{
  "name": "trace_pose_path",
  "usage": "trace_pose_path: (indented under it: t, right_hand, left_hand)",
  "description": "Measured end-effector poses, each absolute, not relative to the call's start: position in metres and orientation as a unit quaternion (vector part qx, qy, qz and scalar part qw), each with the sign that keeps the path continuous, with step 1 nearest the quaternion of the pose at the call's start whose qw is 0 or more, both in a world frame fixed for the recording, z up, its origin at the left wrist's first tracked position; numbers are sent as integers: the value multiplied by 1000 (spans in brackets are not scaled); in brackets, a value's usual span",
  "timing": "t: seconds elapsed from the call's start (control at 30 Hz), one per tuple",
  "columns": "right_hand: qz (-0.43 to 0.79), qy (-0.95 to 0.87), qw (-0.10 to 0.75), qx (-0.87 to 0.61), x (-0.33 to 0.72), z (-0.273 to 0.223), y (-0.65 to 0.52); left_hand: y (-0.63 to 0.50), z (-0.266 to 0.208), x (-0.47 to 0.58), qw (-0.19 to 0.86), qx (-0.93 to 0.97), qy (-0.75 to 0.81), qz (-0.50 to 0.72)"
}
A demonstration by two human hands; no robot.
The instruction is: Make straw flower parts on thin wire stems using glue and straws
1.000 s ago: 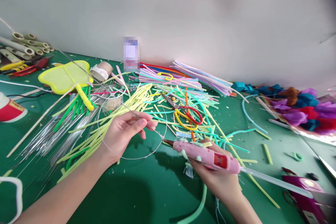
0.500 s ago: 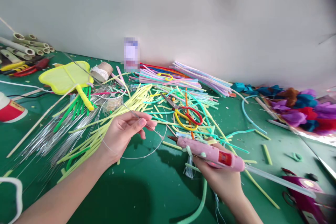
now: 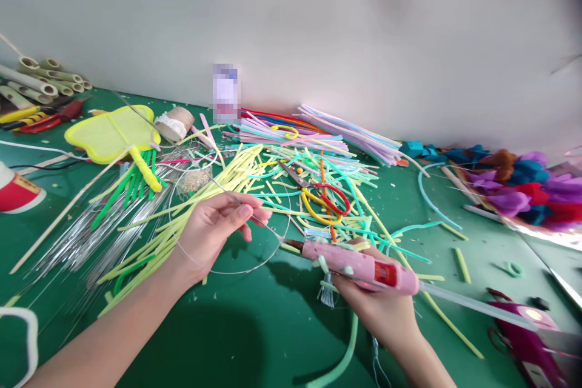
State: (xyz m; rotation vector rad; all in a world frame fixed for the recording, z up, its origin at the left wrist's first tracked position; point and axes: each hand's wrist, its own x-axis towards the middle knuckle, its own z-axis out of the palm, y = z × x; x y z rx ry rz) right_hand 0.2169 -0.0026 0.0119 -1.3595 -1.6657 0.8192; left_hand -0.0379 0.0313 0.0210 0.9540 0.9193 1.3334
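Note:
My left hand [image 3: 218,227] pinches the thin straight stem of a wire hoop [image 3: 248,271] between thumb and fingers. The round loop circles past my wrist and meets the stem at its right side. In my right hand [image 3: 377,306] is a pink hot glue gun [image 3: 345,264], with a long translucent glue stick [image 3: 477,302] running out of its back. Its dark nozzle touches or nearly touches the joint of loop and stem; contact cannot be told for sure. Scissors [image 3: 313,191] with red and yellow handles lie open just beyond the nozzle.
Yellow pipe cleaners [image 3: 231,176] and silver wires [image 3: 95,242] cover the left middle. A yellow fan-shaped piece [image 3: 111,133], pliers [image 3: 54,118] and a paper cup [image 3: 20,191] lie further left. Felt flowers [image 3: 518,188] and a purple device [image 3: 530,339] are at right.
My right hand has moved slightly left with the glue gun, bringing its nozzle up to the hoop's joint. My left hand and the hoop have stayed almost still.

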Motion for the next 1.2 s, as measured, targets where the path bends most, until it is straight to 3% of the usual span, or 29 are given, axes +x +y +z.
trace_pose_path:
  t: [0.47,0.9,1.2]
  right_hand:
    - [287,-671,400,-554,216,11,-3]
    - [127,-747,372,-536,211,13,2]
    - [158,-710,356,-586,216,2,0]
  left_hand:
    - [31,19,-38,574,432,385,579]
    - [24,26,-28,483,490,449,570]
    - [21,27,-28,489,490,461,556]
